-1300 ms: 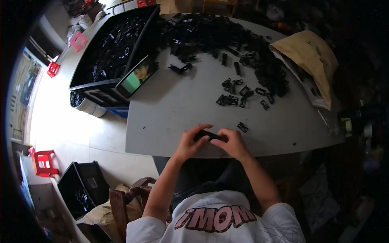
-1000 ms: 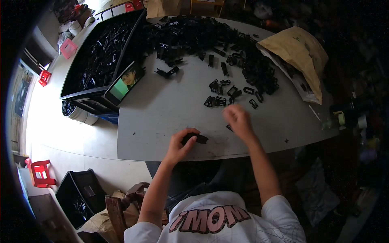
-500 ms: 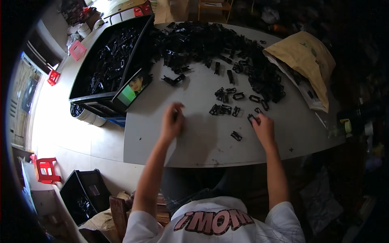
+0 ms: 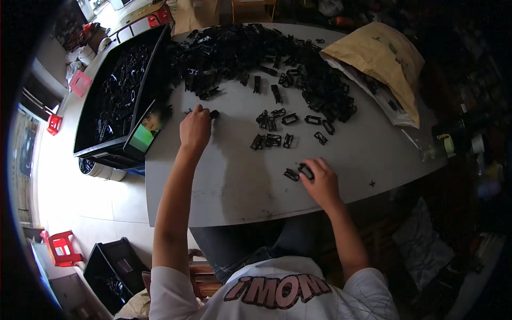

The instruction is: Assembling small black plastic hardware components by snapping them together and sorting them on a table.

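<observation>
My left hand (image 4: 195,129) is closed over the left part of the table, its fingers around a small black plastic part (image 4: 214,114) that sticks out on the right side. Much of what it grips is hidden. A longer black part (image 4: 209,94) lies just beyond it. My right hand (image 4: 322,184) pinches a black plastic clip (image 4: 306,171) low over the near table. Beside that, a second black clip (image 4: 291,175) lies on the surface. Farther off, several loose clips (image 4: 273,140) form a loose group in the middle.
A big heap of black parts (image 4: 229,53) covers the table's far side. To the left stands a black crate (image 4: 80,140) of parts, with a phone (image 4: 143,133) leaning on it. A brown paper bag (image 4: 373,50) lies at the right. The grey table's (image 4: 250,202) near edge curves before me.
The view has shifted. My left hand has reached farther and left, to the parts near the phone. My right hand has brought its clip nearer, beside the lone clip.
</observation>
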`<state>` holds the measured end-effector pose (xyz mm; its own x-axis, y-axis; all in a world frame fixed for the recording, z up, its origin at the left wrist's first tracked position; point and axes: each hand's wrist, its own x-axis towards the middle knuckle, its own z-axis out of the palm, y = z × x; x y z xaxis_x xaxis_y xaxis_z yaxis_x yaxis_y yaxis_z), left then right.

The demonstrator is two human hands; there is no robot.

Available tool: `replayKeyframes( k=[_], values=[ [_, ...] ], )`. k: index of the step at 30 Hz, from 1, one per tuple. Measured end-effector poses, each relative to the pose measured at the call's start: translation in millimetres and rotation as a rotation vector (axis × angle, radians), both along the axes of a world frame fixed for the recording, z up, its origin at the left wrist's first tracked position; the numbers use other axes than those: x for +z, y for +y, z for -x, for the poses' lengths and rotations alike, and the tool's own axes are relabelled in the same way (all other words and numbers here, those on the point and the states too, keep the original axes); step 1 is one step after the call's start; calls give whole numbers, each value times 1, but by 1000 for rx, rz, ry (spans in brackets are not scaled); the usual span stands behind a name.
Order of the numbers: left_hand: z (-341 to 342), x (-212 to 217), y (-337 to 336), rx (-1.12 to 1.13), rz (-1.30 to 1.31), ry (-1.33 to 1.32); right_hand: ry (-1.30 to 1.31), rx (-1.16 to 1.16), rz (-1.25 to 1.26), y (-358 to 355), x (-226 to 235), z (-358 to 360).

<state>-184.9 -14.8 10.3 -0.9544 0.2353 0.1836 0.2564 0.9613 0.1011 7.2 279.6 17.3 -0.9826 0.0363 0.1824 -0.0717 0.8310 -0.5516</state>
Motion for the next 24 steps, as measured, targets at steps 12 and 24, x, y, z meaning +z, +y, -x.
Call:
replayKeyframes(
  k=[12, 24],
  values=[
    [-141, 14, 22, -169, -1410, -706, 55, 146, -123, -26, -6, 0],
    [-167, -23, 42, -76, -1450, -606, -62, 0, -190, -32, -11, 3]
  ],
)
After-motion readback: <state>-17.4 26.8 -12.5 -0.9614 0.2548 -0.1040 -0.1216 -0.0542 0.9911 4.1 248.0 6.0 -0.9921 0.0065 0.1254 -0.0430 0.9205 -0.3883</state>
